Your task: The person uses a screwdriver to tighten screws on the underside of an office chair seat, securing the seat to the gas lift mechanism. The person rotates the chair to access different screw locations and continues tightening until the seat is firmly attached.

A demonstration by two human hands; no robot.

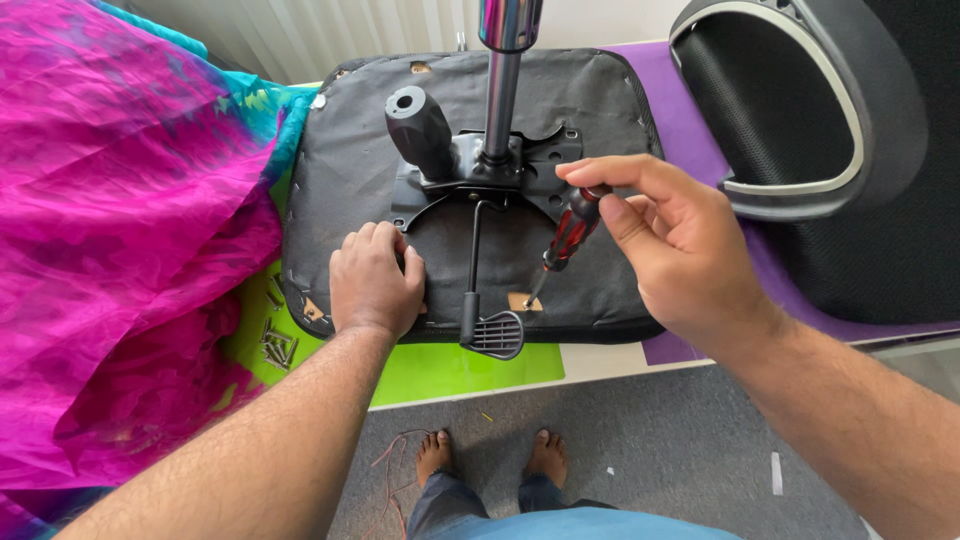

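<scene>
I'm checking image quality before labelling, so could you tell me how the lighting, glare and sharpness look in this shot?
Head view: soft, even daylight with faint shadows; a bright glare streak on the chrome post; the right hand, screwdriver and left hand look sharp; the seat underside is clear; wide-angle bending shows at the edges, stretching the pink cloth.

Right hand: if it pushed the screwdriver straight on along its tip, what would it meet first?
Probably the seat underside near the tan patch; the screwdriver in the right hand points there.

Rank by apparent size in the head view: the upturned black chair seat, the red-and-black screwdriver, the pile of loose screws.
1. Upturned black chair seat, largest by far.
2. Red-and-black screwdriver.
3. Pile of loose screws; it looks close to the screwdriver, so this order is unsure.
</scene>
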